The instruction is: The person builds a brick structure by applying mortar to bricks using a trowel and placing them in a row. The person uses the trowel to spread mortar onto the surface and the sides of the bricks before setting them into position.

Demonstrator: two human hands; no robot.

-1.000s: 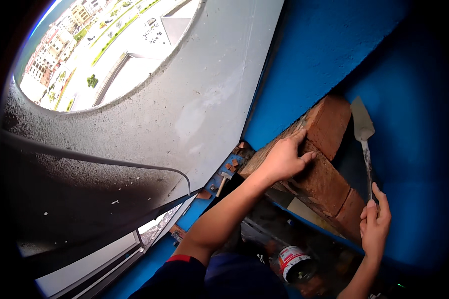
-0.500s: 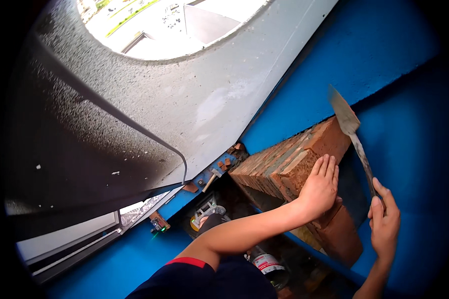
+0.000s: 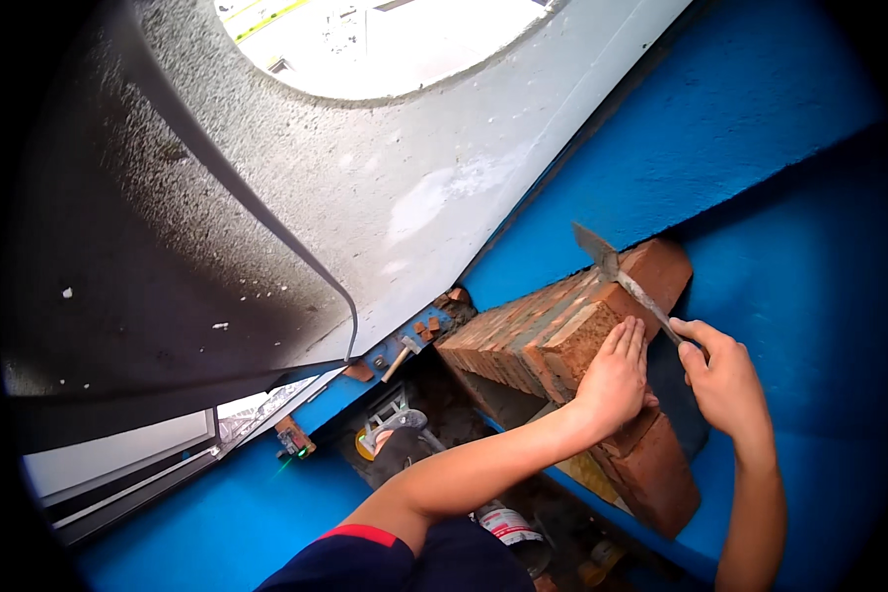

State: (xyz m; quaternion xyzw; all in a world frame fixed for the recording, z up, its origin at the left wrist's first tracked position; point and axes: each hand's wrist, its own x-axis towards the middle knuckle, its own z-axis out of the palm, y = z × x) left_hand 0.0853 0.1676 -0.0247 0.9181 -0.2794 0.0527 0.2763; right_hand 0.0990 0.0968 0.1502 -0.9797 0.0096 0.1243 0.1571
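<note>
A stack of reddish bricks with grey mortar joints (image 3: 518,335) runs along the blue wall. My left hand (image 3: 614,380) lies against the side of a brick at the near end, fingers stretched out side by side; its thumb is mostly hidden. In my right hand (image 3: 728,385) is the handle of a trowel (image 3: 646,298), gripped with the fingers wrapped round it. The mortar-smeared trowel blade is over the top of the bricks, beside the end brick (image 3: 664,268). Below my left hand, another brick (image 3: 661,479) stands at the near corner.
A blue wall (image 3: 553,237) rises behind the bricks, with a pale panel (image 3: 395,178) having a round opening. On a blue ledge lie a hammer (image 3: 402,357) and brick pieces (image 3: 427,329). Farther down are a white bucket (image 3: 508,526) and a small device with a green light (image 3: 294,439).
My right hand has moved left and up, carrying the trowel blade from beyond the brick's far edge to over the top of the stack. My left hand still rests on the brick.
</note>
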